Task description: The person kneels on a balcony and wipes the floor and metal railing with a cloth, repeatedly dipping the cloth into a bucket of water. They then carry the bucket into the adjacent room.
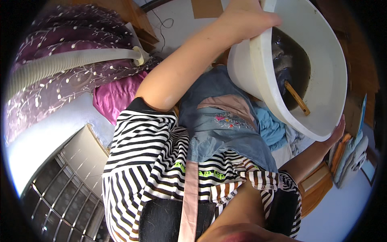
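A large white plastic tub (325, 72) is tilted in front of me at the upper right, its mouth facing towards me. Dark, murky water (297, 65) lies inside it, with a wooden handle (297, 98) sticking out; whatever is on its submerged end is hidden. My left hand (252, 19) grips the tub's left rim, thumb over the edge. On the opposite side, my right hand (337, 131) holds the tub's lower right edge, mostly hidden behind the wall. A blue-grey apron (223, 139) with a pink strap and embroidered flowers covers my striped shirt (142, 130).
A pale corrugated hose (75, 63) crosses a purple embroidered curtain (99, 36) at left. Below it is a barred window (63, 202). Blue cloth (270, 127) lies under the tub. Folded textiles (347, 157) stand by wooden furniture (317, 187) at right. A thin cable (163, 33) hangs beyond my left arm.
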Available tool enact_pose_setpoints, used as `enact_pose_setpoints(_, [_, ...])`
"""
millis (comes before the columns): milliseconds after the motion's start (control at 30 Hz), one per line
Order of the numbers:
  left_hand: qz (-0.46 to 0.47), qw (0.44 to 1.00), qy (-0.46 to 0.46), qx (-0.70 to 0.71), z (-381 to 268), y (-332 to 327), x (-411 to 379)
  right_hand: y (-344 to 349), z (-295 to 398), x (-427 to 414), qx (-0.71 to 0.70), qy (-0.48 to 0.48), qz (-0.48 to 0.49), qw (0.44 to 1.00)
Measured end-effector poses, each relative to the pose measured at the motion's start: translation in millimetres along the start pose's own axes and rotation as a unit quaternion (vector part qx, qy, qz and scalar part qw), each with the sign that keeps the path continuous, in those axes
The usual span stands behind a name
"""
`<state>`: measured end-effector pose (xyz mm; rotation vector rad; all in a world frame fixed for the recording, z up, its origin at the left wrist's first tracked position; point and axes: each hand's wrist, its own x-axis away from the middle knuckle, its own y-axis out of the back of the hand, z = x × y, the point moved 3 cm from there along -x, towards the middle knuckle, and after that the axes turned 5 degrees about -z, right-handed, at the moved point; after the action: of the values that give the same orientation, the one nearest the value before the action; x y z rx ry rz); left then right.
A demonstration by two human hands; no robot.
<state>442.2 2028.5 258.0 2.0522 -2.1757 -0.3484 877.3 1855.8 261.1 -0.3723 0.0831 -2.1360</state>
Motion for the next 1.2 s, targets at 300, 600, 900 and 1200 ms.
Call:
enact_pose_setpoints(300, [-0.045, 0.997, 0.066, 0.018, 31.6, -10.6, -23.4, -44.3, -28.7, -98.5, -0.021, -0.099, 0.009, 0.995])
enact_pose_setpoints(600, [-0.046, 0.995, 0.078, -0.045, 85.0, -2.6, -50.4, -94.2, -66.6, -133.1, 0.085, -0.063, -0.147, 0.983])
enact_pose_setpoints(900, [-0.052, 0.996, 0.062, -0.047, 91.5, 13.9, -69.6, -121.2, -64.0, -134.0, 0.052, -0.117, -0.081, 0.988])
enact_pose_setpoints(1200, [-0.041, 0.995, 0.084, -0.039, 103.0, 24.6, -89.1, -105.5, -94.1, -174.7, 0.035, -0.173, -0.079, 0.981])
